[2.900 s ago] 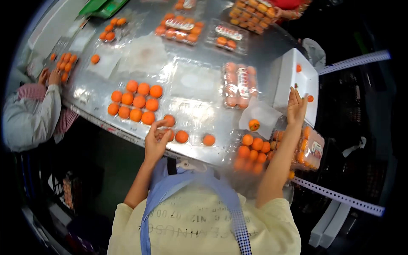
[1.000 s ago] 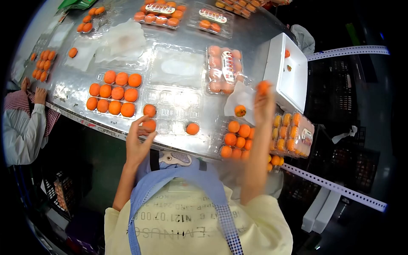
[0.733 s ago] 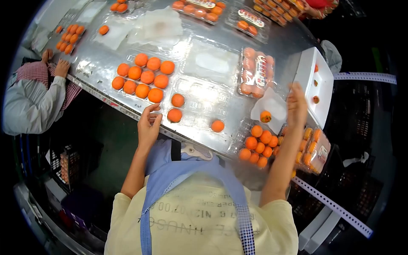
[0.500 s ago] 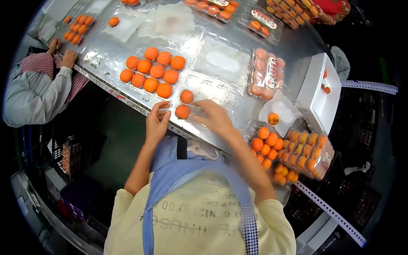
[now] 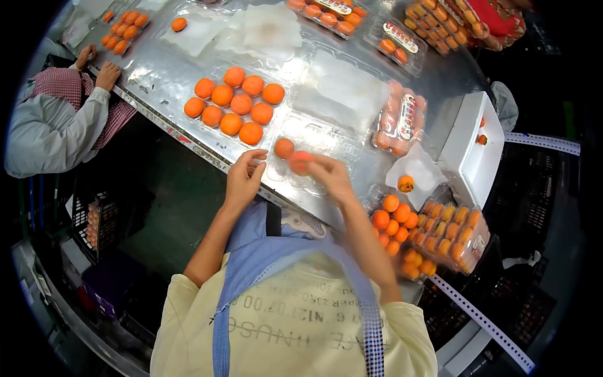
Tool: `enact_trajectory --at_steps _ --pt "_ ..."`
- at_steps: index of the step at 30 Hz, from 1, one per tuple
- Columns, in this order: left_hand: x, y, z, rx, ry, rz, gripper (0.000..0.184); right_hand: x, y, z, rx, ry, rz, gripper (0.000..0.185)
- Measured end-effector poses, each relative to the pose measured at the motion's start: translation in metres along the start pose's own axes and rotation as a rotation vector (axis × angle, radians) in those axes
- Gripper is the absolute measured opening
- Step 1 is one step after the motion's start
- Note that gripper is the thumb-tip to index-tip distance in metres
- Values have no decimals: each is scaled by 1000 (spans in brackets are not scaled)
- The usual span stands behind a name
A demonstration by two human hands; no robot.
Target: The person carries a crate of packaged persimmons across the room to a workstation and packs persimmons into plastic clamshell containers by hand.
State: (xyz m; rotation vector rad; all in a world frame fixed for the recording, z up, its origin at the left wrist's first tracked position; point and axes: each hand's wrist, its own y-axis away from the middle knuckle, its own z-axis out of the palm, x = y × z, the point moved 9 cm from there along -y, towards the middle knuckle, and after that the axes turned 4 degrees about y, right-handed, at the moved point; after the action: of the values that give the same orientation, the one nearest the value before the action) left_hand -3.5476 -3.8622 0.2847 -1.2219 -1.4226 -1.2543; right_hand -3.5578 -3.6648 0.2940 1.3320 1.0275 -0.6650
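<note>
My right hand (image 5: 333, 181) grips an orange persimmon (image 5: 301, 163), blurred by motion, over the front of a clear plastic tray (image 5: 323, 135). Beside it a single persimmon (image 5: 284, 148) sits in that tray's front left corner. My left hand (image 5: 245, 179) is at the table edge by the tray's front corner, fingers loosely bent and apart, with nothing seen in them. Just beyond it, the adjoining half of clear plastic holds rows of persimmons (image 5: 240, 103). A white sheet (image 5: 339, 88) lies in the tray's lid part.
A closed pack (image 5: 400, 119) lies to the right, near a white foam box (image 5: 468, 147). Loose persimmons (image 5: 392, 220) and stacked packs (image 5: 449, 232) stand at my right. Another person's hands (image 5: 108, 75) rest at the table's left edge. A persimmon (image 5: 179, 24) lies on white sheets.
My right hand has closed on the front persimmon and moved it rightward, away from the other one. My left hand stays by the tray corner. The whole view has shifted slightly.
</note>
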Motion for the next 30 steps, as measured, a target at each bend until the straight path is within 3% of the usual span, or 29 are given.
enact_trajectory --at_steps 3,4,5,6,7,9,15,16,17,19,21,23,26,28,30 --pt "24 -8 11 -40 -191 137 28 2 12 -80 189 -141 45 28" --pt "33 -11 16 -41 -255 192 28 20 12 -132 271 -225 -8 26" --pt "40 -14 20 -43 -320 247 28 -23 28 -156 314 -378 -186 23" --pt "42 -19 27 -64 -399 317 30 -25 37 -206 531 -385 -201 22" --pt "45 -22 34 -85 -449 326 31 -36 52 -242 580 -506 -261 25" --pt "50 -27 49 -132 -551 344 33 -49 67 -316 492 -739 -545 28" --pt "51 -39 74 -194 -725 397 35 -4 96 -464 771 -1000 -480 43" --pt "50 -40 74 -188 -727 402 35 12 93 -500 551 -1156 -550 54" --pt "51 -41 76 -186 -740 433 34 9 96 -496 467 -1590 -495 60" --pt "53 -40 80 -188 -763 493 31 -16 111 -480 752 -1467 -484 55" --pt "51 -42 84 -208 -790 486 27 -54 103 -441 798 -873 -493 49" --pt "42 -44 89 -264 -840 426 28 -96 86 -350 754 -345 -427 35" --pt "28 -46 96 -339 -870 338 34 -77 73 -223 303 106 -150 19" --pt "35 -43 94 -317 -792 388 34 -46 84 -144 -213 170 111 13" --pt "49 -35 93 -267 -788 540 21 -9 99 -86 -538 328 -45 18"
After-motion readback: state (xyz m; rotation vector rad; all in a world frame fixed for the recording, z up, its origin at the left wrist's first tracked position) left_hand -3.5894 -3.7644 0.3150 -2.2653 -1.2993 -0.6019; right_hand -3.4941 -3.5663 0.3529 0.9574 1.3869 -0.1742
